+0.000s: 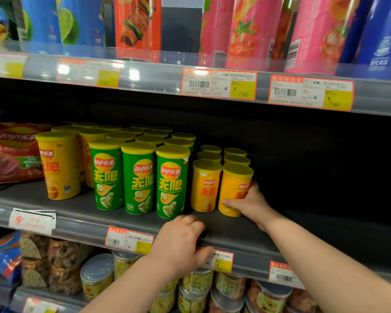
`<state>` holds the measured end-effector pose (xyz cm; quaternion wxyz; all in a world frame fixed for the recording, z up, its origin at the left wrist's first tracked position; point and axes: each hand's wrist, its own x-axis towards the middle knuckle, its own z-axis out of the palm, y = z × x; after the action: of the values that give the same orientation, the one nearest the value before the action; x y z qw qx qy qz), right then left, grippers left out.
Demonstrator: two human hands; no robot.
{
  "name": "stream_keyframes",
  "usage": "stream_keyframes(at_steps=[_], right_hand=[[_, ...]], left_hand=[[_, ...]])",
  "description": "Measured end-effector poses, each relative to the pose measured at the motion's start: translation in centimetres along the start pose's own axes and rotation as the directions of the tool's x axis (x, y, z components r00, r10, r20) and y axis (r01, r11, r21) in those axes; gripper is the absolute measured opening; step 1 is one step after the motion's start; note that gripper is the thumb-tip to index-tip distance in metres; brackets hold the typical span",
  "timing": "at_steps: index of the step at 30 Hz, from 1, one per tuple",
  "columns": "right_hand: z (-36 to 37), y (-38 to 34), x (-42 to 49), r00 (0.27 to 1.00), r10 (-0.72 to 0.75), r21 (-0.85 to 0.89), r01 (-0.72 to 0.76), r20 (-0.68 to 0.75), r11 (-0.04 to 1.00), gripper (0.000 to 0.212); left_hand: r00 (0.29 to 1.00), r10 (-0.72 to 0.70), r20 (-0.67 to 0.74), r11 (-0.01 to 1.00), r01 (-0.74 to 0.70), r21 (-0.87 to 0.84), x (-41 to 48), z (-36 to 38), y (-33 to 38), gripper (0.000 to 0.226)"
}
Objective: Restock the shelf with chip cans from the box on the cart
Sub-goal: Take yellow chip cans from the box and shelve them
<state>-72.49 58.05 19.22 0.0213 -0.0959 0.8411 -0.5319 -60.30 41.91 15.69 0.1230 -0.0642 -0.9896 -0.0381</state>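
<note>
Gripping yellow can [231, 180] on shelf [127, 222]

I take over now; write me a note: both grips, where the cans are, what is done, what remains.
Right grip holds a short yellow can, front of the right column, middle shelf.
Left grip clasps the shelf edge.
Done: two columns of short yellow cans beside the green cans.
Left: release this can, fill the space to its right.
Box and cart not in view.
</note>
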Motion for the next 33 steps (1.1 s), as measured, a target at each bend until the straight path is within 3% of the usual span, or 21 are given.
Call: stream_keyframes(at_steps=[4, 8, 13, 18, 21, 23, 28, 33], right_hand=[[0.0, -0.1, -0.1, 1.0, 0.001, -0.007, -0.001, -0.008, 1.0, 0.092], [0.0, -0.1, -0.4, 1.0, 0.01, -0.022, -0.011, -0.024, 1.0, 0.093], [0.0, -0.4, -1.2, 0.998, 0.06, -0.079, -0.062, -0.037, 0.995, 0.09], [-0.5, -0.8, -2.8, 0.985, 0.125, -0.218, -0.149, -0.123, 0.964, 0.091], [-0.5, -1.0, -4.5, 0.983, 0.131, -0.34, -0.168, -0.13, 0.925, 0.089], [-0.3, -1.2, -5.9, 0.992, 0.079, -0.472, -0.116, -0.098, 0.874, 0.078], [1.3, -2.0, -10.5, 0.992, -0.13, -0.745, 0.093, 0.009, 0.66, 0.051], [3.9, -2.2, -14.6, 0.971, -0.223, -0.799, 0.201, 0.086, 0.567, 0.044]], left_hand=[[1.0, 0.005, -0.02, 1.0, -0.005, 0.005, 0.0, 0.0, -0.1, 0.054], [1.0, 0.016, -0.007, 1.0, -0.016, 0.009, 0.0, -0.1, 0.0, 0.066], [0.998, 0.054, -0.032, 0.998, -0.055, -0.013, 0.0, -0.2, -0.1, 0.053], [0.99, 0.122, -0.074, 0.992, -0.124, -0.023, -0.2, -0.2, -0.3, 0.068], [0.976, 0.159, -0.145, 0.987, -0.16, 0.008, -1.0, 0.3, -0.7, 0.052], [0.966, 0.171, -0.192, 0.985, -0.169, 0.026, -1.8, 0.3, -0.9, 0.046], [0.959, 0.201, -0.198, 0.979, -0.193, 0.063, -3.8, 0.0, -1.4, 0.058], [0.974, 0.203, -0.105, 0.979, -0.197, 0.06, -6.5, -0.4, -2.3, 0.06]])
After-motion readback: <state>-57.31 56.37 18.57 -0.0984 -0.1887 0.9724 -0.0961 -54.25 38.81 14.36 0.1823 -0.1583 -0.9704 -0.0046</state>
